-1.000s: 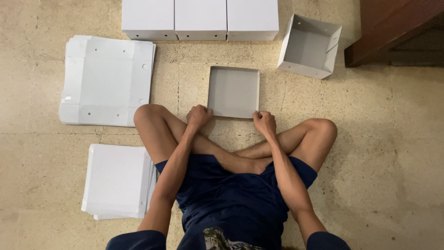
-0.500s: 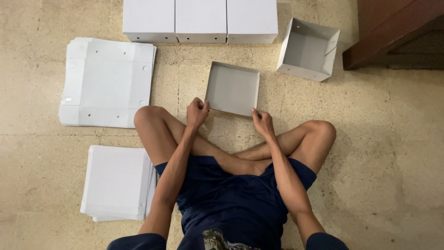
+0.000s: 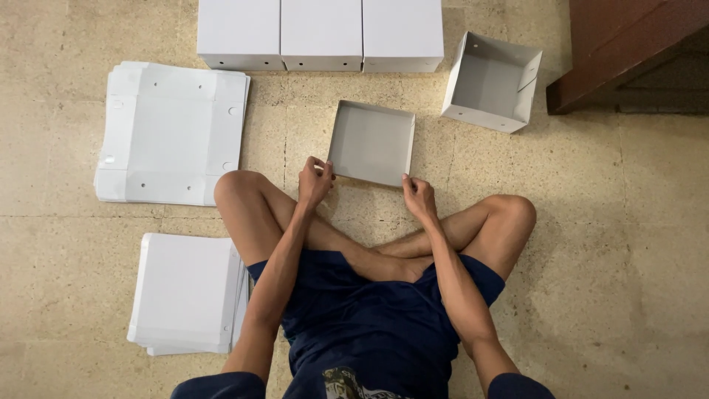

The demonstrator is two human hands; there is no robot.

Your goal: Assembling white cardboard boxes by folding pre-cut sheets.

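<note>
Down on the stone floor (image 3: 650,244), a person is sitting with legs crossed, wearing dark blue shorts (image 3: 377,325). Up in the far right corner, a piece of brown wood furniture (image 3: 628,44) is standing. Three shut white boxes (image 3: 320,33) are sitting side by side in a row at the far edge, touching each other. To the left, a pile of flat white sheets (image 3: 171,133) with small holes is lying spread out. Nearer the person's left side, a second pile (image 3: 188,292) of folded white card is lying just beside the left leg. Over by the brown furniture, an open box (image 3: 491,81) is sitting, tipped on its side so its inside is showing.

Right in front of the knees, a shallow white tray (image 3: 371,142) is lying on the floor, turned a little crooked, open side up. The left hand (image 3: 314,182) is pinching the tray's near left corner, with the fingers curled around the edge. The right hand (image 3: 419,196) is touching the near right corner, fingers bent and pressing on the rim, though I cannot tell how firmly it is gripping.
</note>
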